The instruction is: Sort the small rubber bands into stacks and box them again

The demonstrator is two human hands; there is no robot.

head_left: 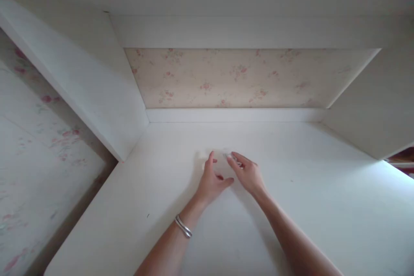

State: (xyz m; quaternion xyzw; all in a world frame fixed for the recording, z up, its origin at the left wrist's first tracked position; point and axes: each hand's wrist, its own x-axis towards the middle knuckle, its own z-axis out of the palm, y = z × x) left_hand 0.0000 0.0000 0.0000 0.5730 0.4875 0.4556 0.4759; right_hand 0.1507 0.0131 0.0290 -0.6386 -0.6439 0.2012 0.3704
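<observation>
My left hand [211, 181] rests on the white desk top [307, 207], fingers raised and curled toward the right. A silver bangle [183, 226] sits on that wrist. My right hand [247, 172] is close beside it, fingertips pinched near a small pale, glinting thing [230, 155]. What that small thing is cannot be told; it blends with the white surface. The two hands almost touch near the desk's middle.
White side panels [97, 90] rise left and right of the desk, with a low back ledge [233, 115] and floral wallpaper [239, 77] behind. A shelf underside [246, 30] hangs overhead. The desk's left edge drops off beside a floral wall [39, 138].
</observation>
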